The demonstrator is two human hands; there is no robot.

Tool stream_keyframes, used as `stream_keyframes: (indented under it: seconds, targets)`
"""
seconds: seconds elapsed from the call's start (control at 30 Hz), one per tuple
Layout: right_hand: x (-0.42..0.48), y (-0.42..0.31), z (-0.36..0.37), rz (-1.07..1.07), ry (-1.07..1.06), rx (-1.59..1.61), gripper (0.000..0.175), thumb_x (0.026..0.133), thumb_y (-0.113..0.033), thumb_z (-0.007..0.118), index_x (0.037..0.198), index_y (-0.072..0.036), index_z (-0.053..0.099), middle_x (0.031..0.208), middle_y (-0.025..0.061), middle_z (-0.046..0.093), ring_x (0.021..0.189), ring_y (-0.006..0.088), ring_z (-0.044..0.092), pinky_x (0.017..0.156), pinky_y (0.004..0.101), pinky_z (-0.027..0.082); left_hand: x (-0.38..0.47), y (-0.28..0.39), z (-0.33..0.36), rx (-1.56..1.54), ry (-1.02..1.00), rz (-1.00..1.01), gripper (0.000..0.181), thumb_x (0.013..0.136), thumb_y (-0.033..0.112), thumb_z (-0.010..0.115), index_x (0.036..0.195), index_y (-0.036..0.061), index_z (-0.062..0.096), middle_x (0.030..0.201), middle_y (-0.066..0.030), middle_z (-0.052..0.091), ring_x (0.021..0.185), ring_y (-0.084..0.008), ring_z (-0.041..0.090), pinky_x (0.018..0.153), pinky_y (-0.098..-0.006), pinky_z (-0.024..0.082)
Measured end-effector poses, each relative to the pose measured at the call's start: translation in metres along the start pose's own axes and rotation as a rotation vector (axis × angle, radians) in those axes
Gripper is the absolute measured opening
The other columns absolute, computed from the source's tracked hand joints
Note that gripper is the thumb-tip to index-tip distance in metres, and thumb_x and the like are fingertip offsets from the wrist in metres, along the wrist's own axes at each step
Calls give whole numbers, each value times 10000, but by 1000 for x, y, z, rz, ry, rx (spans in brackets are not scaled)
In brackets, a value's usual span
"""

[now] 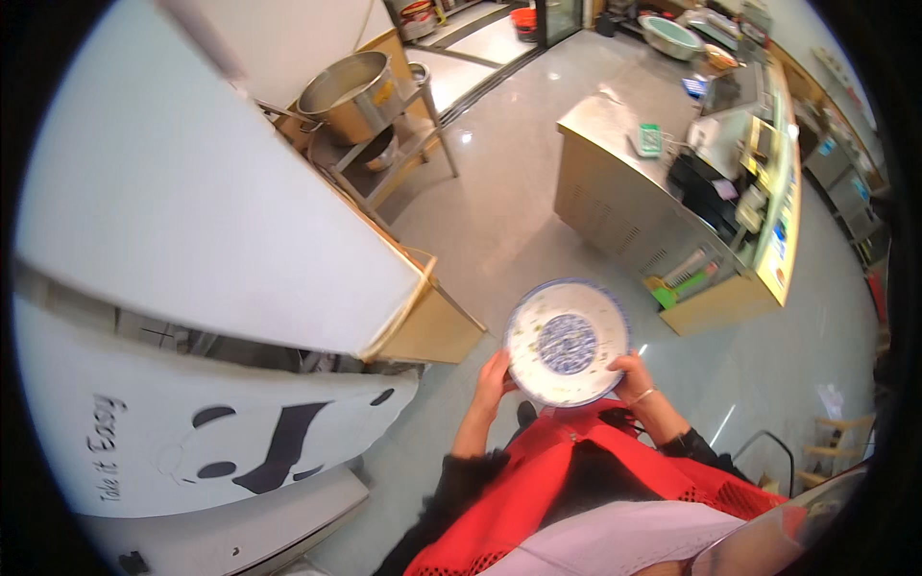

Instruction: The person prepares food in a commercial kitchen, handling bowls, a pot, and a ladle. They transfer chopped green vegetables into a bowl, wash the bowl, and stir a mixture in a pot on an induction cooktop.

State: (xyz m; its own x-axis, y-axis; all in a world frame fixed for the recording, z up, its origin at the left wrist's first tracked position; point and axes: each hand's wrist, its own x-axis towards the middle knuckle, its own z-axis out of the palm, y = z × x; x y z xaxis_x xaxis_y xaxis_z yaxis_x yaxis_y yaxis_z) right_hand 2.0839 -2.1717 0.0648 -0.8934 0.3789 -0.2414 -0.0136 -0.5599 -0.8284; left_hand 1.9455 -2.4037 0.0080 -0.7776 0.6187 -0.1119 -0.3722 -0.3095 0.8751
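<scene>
A round white bowl [529, 367] with a blue rim and a blue patterned centre is held in front of me, its inside facing up. Small green and brown bits cling to its inner wall. My left hand [494, 378] grips the rim on the left side, fingers tucked under it. On the right side my right hand [634, 376] holds the rim, the thumb over the edge; a bracelet circles that wrist. Both hands carry the bowl above the tiled floor, close to my red garment [515, 497].
To the left, a white partition [194, 194] has a printed door curtain [346, 425] below it. A large steel pot [353, 101] stands on a metal rack [410, 173]. At right is a steel counter [605, 187] with electronic devices. Wooden stools [835, 450] stand at lower right.
</scene>
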Motion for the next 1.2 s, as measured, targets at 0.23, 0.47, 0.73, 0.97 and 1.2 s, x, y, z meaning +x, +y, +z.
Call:
stream_keyframes:
  seconds: [0.23,0.47,0.73,0.97,1.2]
  targets:
    - [-129,119,34,-265,-104,143,683,615,61,501,1295,12,468,1202,159,592,1101,308,593,954,399,499,-131,2,-75,64,135,232,444,1018,374,444,1248,4,528,1073,-155,661,830,-203,675,691,-322,563]
    - [-463,248,154,-244,-181,73,742,593,49,500,1331,-5,440,1201,157,580,1111,311,584,945,404,505,-556,4,-176,76,279,427,329,1003,257,493,1185,-9,559,1008,-157,671,780,-224,687,661,-317,567]
    - [-991,492,200,-285,-65,151,683,616,42,502,1296,6,463,1166,155,601,1050,310,608,893,400,528,-1110,-44,-254,236,377,275,229,969,190,551,1100,15,619,930,-109,686,740,-171,669,608,-275,529]
    - [-1436,586,197,-346,-20,329,673,630,3,502,1302,18,458,1182,161,596,1087,321,593,945,416,499,-1488,-30,-123,384,52,351,238,965,184,541,1124,22,610,898,-86,691,699,-136,659,580,-249,513]
    - [-1689,659,160,-124,139,313,679,607,-87,531,1277,17,515,1251,126,598,1157,304,565,1033,439,441,-1733,-131,-183,228,166,94,243,971,189,530,1123,16,609,919,-80,683,732,-155,661,605,-280,522]
